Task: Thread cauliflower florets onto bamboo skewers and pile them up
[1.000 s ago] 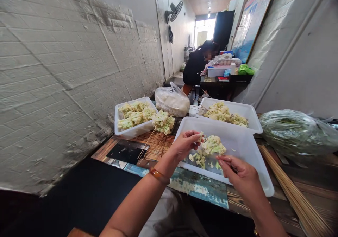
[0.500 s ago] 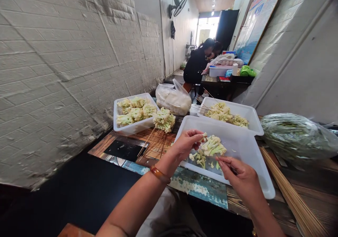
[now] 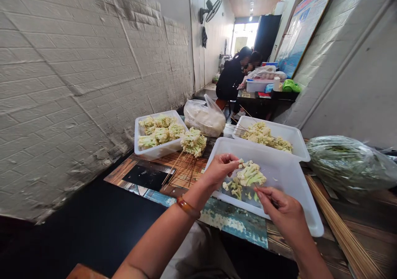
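Observation:
My left hand (image 3: 223, 166) pinches a small cauliflower floret (image 3: 240, 162) between thumb and fingertips. Lower and to the right, my right hand (image 3: 277, 200) is closed on the end of a thin skewer, most of which is hidden. Cauliflower pieces (image 3: 250, 174) sit on that skewer, between my two hands. Both hands are over a white plastic tray (image 3: 288, 181), where loose cauliflower bits (image 3: 234, 187) lie. Finished-looking cauliflower skewers (image 3: 192, 141) are bunched on the table left of the tray.
White trays with skewered cauliflower stand at the left (image 3: 149, 151) and behind (image 3: 299, 140). A knotted plastic bag (image 3: 204, 117) sits between them. Bare bamboo skewers (image 3: 341, 225) and a bag of greens (image 3: 347, 163) lie on the right. A person (image 3: 231, 78) sits at a farther table.
Both hands stay almost in place. The floret in my left hand is slightly lower, close to the pieces on the skewer. The view has shifted a little.

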{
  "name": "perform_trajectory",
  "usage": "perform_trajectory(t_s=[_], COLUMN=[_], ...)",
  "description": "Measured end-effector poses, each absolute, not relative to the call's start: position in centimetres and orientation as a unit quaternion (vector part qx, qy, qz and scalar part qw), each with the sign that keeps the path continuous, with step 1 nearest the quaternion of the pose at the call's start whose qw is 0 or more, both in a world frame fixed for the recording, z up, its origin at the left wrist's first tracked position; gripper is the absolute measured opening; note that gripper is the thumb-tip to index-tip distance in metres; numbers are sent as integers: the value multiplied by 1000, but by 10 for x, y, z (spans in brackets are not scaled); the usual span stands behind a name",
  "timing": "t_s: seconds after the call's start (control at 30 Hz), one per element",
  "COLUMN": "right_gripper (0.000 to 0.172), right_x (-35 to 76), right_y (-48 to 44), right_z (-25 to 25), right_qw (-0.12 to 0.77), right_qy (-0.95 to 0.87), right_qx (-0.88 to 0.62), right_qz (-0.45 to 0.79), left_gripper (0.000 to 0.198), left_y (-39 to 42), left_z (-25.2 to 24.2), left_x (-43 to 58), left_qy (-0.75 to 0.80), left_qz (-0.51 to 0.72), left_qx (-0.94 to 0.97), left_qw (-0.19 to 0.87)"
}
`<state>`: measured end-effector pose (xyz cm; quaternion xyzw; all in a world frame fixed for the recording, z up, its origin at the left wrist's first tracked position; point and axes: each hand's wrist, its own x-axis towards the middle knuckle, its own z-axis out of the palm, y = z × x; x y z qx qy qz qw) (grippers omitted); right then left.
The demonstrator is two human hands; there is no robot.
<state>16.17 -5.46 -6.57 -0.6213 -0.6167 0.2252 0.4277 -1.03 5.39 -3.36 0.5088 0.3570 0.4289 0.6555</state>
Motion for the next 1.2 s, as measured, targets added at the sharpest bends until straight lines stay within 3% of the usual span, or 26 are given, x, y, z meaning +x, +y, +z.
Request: perform_trajectory(t_s=[0.2, 0.63, 0.8, 1.0, 1.2], right_gripper=[28, 28, 30, 35, 34], right_x=[159, 154, 154, 160, 160], right_y=[-55, -54, -52, -53, -53], right_z=[-66, -61, -60, -59, -58], right_qw=[438, 436, 442, 443, 459], right_qy=[-625, -641, -629, -583, -571], right_qx=[-624, -620, -621, -629, -623], right_qz=[167, 123, 157, 261, 276], left_gripper=[22, 21, 19, 37, 35], left_y=[51, 55, 55, 59, 63], left_z=[-32, -38, -36, -32, -35], left_x=[-8, -6, -6, -14, -15], left_qy=[363, 357, 348, 311, 321], left_qz=[449, 394, 378, 417, 434], left_qx=[541, 533, 530, 463, 434], left_qw=[612, 659, 674, 718, 721])
